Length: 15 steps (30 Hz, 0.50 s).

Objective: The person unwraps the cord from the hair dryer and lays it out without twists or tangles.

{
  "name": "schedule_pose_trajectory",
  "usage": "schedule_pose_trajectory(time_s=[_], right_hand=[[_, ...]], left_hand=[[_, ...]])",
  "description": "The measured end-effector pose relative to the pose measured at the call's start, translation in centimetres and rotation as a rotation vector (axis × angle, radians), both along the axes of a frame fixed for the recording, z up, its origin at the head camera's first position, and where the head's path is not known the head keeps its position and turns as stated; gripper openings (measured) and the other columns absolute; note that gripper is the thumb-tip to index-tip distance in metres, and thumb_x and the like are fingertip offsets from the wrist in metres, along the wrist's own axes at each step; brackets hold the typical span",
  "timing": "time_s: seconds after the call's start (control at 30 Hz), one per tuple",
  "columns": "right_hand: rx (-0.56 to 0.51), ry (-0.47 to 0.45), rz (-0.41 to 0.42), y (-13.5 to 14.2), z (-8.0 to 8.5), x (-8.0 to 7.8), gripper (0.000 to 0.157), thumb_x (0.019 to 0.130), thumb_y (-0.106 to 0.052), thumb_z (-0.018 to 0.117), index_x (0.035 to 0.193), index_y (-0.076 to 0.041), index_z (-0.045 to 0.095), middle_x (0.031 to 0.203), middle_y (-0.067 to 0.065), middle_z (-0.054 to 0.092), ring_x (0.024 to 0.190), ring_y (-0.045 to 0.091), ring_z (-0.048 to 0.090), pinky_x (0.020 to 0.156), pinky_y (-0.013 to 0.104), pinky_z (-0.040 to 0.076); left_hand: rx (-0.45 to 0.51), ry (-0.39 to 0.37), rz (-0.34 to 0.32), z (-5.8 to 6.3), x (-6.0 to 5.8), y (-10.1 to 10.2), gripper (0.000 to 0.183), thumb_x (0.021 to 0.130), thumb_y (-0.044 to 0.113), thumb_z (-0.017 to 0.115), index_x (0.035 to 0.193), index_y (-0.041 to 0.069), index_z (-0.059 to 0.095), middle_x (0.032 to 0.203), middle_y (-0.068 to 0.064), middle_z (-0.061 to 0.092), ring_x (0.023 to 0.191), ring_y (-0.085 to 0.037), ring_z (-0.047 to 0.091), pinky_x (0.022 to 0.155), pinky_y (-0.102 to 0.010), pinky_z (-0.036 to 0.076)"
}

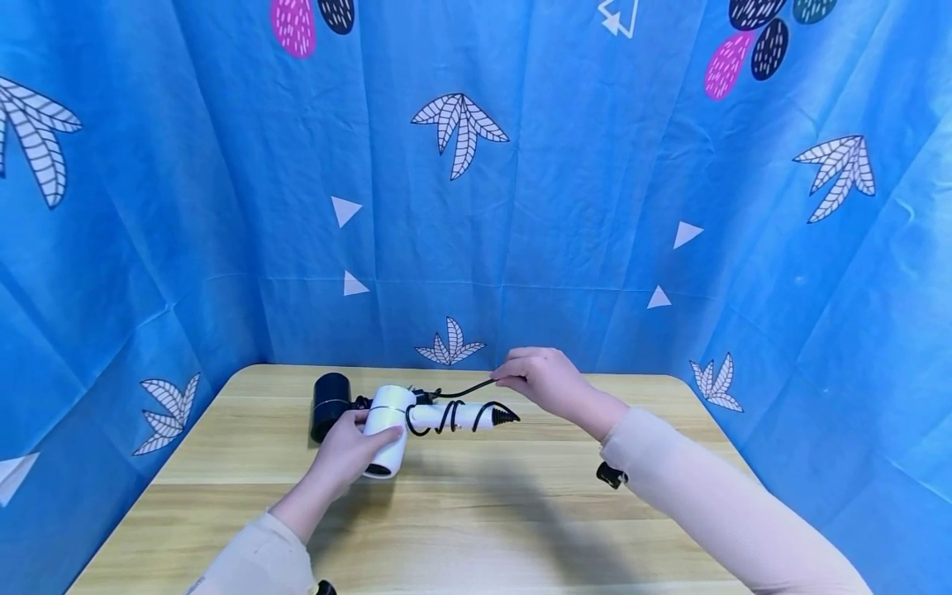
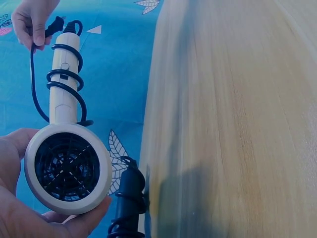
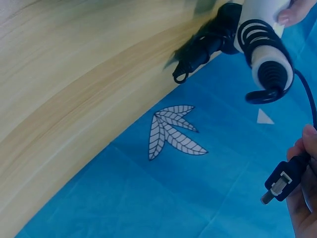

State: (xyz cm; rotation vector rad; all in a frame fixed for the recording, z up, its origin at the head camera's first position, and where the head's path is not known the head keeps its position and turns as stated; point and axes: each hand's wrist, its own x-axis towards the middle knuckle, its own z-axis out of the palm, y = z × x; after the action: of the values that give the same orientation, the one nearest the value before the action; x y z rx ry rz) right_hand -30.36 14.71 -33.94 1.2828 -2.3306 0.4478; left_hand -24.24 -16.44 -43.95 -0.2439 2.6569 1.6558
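My left hand [image 1: 348, 453] grips the white hair dryer [image 1: 391, 405] round its barrel and holds it above the table. Its handle [image 1: 468, 416] points right, with a black cord wound round it in several loops. In the left wrist view the round dark grille [image 2: 67, 166] faces the camera. My right hand [image 1: 546, 382] pinches the free end of the cord [image 1: 467, 390], and the stretch from there to the dryer hangs slightly slack. A black plug [image 3: 286, 179] sticks out of the right fingers, seen best in the right wrist view.
A black hair dryer [image 1: 331, 405], its own cord wrapped about its handle [image 2: 128, 201], lies on the wooden table [image 1: 461, 529] behind and left of the white one. Blue patterned curtain [image 1: 476, 231] surrounds the table's back and sides, close to its far edge.
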Motion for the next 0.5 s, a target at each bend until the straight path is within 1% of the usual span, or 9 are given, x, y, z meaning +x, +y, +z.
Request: schedule_pose_trajectory(time_s=[0.2, 0.5], right_hand=[[0.002, -0.025, -0.025, 0.1, -0.5, -0.4, 0.011, 0.086, -0.008, 0.078, 0.096, -0.013, 0.081, 0.089, -0.004, 0.072, 0.079, 0.010, 0.069, 0.068, 0.022, 0.055], [0.031, -0.086, -0.107, 0.4, -1.8, -1.6, 0.011, 0.087, -0.008, 0.077, 0.097, -0.012, 0.081, 0.089, -0.003, 0.073, 0.081, 0.012, 0.069, 0.073, 0.026, 0.057]], left_hand=[[0.010, 0.001, -0.001, -0.1, 0.0, 0.0, 0.084, 0.087, 0.043, 0.076, 0.142, -0.008, 0.039, 0.131, -0.029, 0.054, 0.109, -0.037, 0.062, 0.087, -0.046, 0.056], [0.019, 0.010, 0.006, -0.1, 0.1, -0.1, 0.082, 0.087, 0.039, 0.077, 0.143, -0.008, 0.039, 0.129, -0.028, 0.056, 0.107, -0.034, 0.063, 0.085, -0.043, 0.057]])
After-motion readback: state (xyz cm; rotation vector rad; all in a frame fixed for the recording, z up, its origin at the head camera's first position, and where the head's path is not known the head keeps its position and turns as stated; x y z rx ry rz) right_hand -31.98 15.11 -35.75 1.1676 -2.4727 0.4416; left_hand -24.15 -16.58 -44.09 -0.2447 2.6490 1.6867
